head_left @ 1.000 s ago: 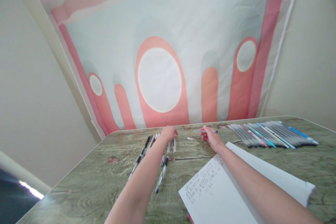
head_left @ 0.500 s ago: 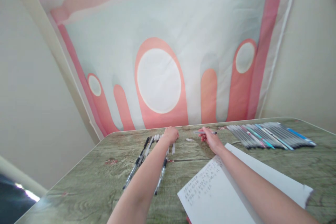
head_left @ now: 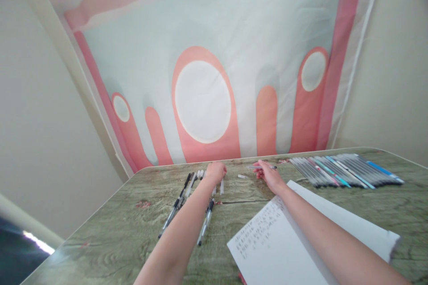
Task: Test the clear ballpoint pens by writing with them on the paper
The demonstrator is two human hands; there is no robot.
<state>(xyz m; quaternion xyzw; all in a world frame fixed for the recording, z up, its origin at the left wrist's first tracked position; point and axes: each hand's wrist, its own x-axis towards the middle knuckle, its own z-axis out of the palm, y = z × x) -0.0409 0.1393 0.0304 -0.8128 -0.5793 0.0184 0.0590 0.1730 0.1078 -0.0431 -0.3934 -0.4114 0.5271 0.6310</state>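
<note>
My left hand (head_left: 216, 172) rests at the far side of the table with its back towards me. Its fingers are curled down among short clear plastic pieces (head_left: 221, 186), and whatever they grip is hidden. To the right, my right hand (head_left: 268, 176) pinches a thin, see-through pen refill (head_left: 250, 167) with a dark end, held almost level just above the table. Between the hands lies a small whitish cap-like piece (head_left: 241, 176), touched by neither. Black-and-clear pens (head_left: 174, 207) lie left of my left forearm, and more pens (head_left: 205, 223) lie just right of it.
A row of slim grey sticks (head_left: 347, 171), some pink, teal or blue, lies at the far right. Under my right forearm are white paper sheets (head_left: 284, 254), one with handwriting. The wood-patterned table (head_left: 117, 231) ends at a patterned cloth (head_left: 203, 151).
My left hand has shifted very slightly left. The right hand keeps its pinch on the refill in almost the same place. The view has tilted a little.
</note>
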